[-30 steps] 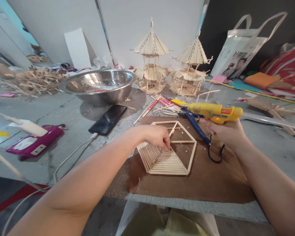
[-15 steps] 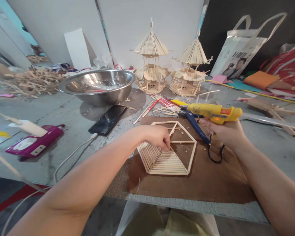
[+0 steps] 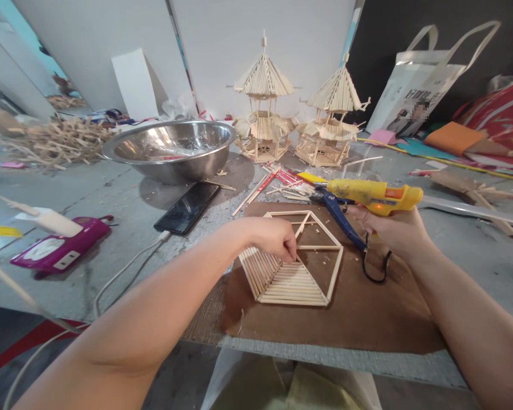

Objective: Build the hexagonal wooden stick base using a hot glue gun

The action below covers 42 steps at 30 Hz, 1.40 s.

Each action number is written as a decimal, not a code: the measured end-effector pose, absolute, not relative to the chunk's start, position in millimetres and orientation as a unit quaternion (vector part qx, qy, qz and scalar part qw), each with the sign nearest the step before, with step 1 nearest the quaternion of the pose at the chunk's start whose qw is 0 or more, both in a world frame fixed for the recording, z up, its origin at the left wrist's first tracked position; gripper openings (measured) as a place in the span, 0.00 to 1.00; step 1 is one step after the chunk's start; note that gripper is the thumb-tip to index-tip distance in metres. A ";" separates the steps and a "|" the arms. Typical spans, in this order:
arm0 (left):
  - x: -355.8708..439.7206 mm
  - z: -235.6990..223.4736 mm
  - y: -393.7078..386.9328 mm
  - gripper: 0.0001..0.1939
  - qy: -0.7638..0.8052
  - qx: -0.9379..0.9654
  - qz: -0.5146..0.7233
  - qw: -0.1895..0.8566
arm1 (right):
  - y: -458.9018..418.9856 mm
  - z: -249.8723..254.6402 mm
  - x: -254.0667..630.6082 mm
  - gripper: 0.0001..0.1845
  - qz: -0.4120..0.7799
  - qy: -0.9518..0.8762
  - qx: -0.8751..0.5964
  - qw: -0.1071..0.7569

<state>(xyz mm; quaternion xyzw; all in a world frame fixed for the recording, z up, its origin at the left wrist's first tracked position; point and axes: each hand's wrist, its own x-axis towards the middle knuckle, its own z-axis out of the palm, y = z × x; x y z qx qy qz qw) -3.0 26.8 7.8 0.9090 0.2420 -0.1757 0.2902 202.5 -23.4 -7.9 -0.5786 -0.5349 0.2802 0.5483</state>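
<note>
My left hand [image 3: 277, 238] is closed in a pinch at the middle of a hexagonal wooden stick frame [image 3: 334, 273]. Its fingertips touch the narrow end of a triangle of parallel sticks [image 3: 297, 285]; whatever they pinch is hidden. Another section to the left is also filled with sticks, while the right and far sections show open gaps. In my right hand [image 3: 399, 232] is a yellow hot glue gun [image 3: 367, 193], its nozzle pointing left. Blue-handled pliers [image 3: 342, 219] lie against the fingers of that hand; whether they are gripped too, I cannot tell.
Brown board [image 3: 367, 319] lies under the frame. Two stick pagodas [image 3: 265, 85] stand behind loose sticks [image 3: 256, 191]. Leftward are a steel bowl [image 3: 175, 168], a phone [image 3: 188, 208] on a cable and a purple power strip [image 3: 64, 250]. A white bag [image 3: 414, 85] stands back right.
Almost nothing differs. The glue gun and the right hand have shifted very slightly to the right; my left hand keeps its pinch at the same spot.
</note>
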 end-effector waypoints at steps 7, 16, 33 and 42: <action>-1.9 7.8 25.0 0.10 0.252 0.908 -0.170 0.288 | -24.1 -5.6 200.6 0.11 0.276 -0.548 -0.555 0.562; -1.4 7.4 24.9 0.11 0.254 0.907 -0.177 0.285 | -23.9 -3.9 199.8 0.12 0.293 -0.521 -0.581 0.552; -4.5 11.7 27.1 0.11 0.231 0.903 -0.185 0.311 | -23.5 -6.7 200.9 0.10 0.286 -0.534 -0.569 0.557; -3.7 10.4 26.9 0.12 0.222 0.907 -0.190 0.304 | -23.1 -7.9 202.1 0.10 0.296 -0.522 -0.573 0.558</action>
